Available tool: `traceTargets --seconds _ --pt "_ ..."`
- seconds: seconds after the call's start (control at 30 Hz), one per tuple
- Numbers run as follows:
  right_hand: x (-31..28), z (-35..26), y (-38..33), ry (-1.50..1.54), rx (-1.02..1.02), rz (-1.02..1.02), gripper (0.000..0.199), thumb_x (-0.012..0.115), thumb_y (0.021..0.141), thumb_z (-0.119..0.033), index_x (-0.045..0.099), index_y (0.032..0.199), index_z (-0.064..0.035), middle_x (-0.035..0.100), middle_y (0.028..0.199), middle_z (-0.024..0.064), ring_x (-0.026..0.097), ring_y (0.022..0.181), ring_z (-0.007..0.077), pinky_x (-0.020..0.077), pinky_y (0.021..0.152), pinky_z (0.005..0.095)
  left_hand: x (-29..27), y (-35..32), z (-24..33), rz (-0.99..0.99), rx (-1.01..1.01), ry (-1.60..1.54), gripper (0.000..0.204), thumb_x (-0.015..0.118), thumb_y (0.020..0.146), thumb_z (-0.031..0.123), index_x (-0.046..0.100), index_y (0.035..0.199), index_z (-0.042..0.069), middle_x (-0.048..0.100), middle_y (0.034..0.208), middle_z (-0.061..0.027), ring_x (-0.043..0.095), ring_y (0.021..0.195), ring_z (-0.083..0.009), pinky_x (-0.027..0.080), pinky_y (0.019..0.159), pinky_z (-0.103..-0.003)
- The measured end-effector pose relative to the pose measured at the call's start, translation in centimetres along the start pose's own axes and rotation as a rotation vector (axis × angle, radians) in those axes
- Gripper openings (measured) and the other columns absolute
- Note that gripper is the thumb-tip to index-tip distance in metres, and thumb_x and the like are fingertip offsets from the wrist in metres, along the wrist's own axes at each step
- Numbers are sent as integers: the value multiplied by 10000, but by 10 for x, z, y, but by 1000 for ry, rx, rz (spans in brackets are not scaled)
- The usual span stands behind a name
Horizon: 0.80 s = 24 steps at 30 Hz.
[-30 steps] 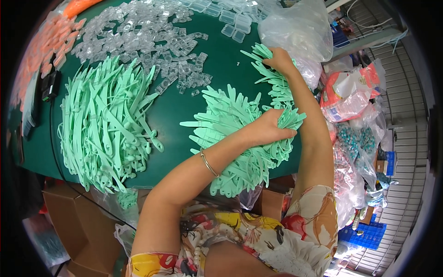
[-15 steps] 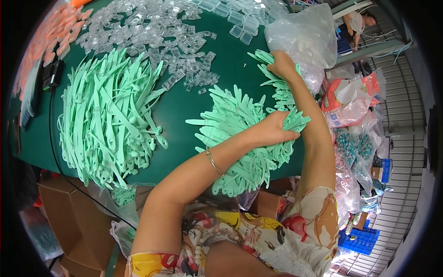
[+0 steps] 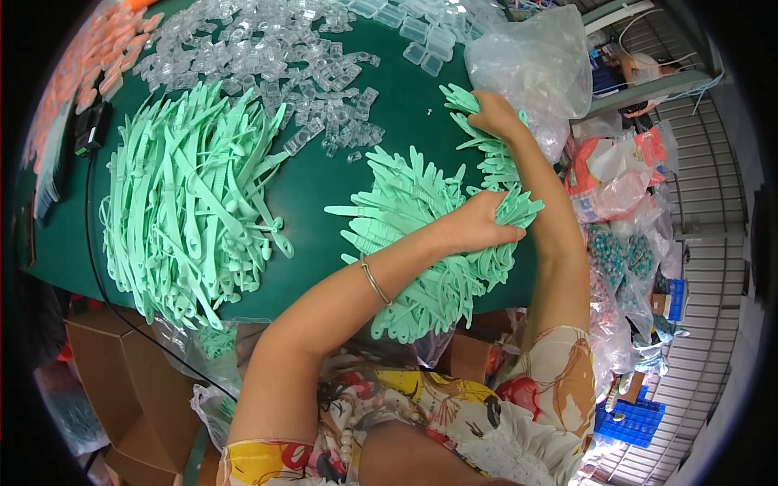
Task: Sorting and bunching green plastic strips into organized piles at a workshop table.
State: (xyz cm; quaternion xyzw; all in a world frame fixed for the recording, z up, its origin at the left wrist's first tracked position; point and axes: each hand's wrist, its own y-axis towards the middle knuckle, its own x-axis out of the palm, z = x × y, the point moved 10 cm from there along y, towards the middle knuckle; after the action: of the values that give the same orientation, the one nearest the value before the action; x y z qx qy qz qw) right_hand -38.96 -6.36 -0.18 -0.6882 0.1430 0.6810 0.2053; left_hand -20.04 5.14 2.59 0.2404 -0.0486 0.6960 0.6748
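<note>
My left hand [image 3: 478, 224], with a bangle on its wrist, is closed round a bunch of mint-green plastic straps [image 3: 519, 209]. Its forearm crosses over a fanned pile of the same straps [image 3: 401, 198] on the green table. Farther off, at the table's right side, my right hand [image 3: 496, 115] grips the ends of another bunch of mint-green plastic straps [image 3: 462, 99]. Several more straps [image 3: 498, 162] lie below that hand, beside its forearm. The fingertips of my right hand are partly hidden. A large heap of loose straps [image 3: 190, 202] lies on the left.
Small clear plastic pieces [image 3: 243, 40] are scattered at the back, near clear lidded boxes [image 3: 417, 36]. Orange pieces [image 3: 89, 65] lie far left, by a small black device [image 3: 91, 130] with a cable. A clear bag [image 3: 531, 61] stands at the back right. Cardboard boxes [image 3: 138, 381] sit below.
My right hand has shifted very slightly with its bunch. My left hand stays almost in place, still holding its straps. The person in the background has bent or moved.
</note>
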Motion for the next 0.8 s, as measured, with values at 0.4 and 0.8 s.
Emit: traceTargets --seconds 0.4,0.8 --pt "-61 73 -56 857 81 319 299 609 823 -159 600 1072 8 635 980 85 582 867 183 457 764 311 -2 0 -1 12 -13 -2 254 653 765 99 579 984 -5 627 836 -54 569 759 -116 467 715 -280" --pt "-72 144 -131 1519 124 800 173 560 871 -68 560 1019 22 623 1003 124 586 852 200 486 764 338 2 -3 0 6 -51 14 238 654 788 101 593 995 1 619 880 -28 553 797 -101 462 729 -266"
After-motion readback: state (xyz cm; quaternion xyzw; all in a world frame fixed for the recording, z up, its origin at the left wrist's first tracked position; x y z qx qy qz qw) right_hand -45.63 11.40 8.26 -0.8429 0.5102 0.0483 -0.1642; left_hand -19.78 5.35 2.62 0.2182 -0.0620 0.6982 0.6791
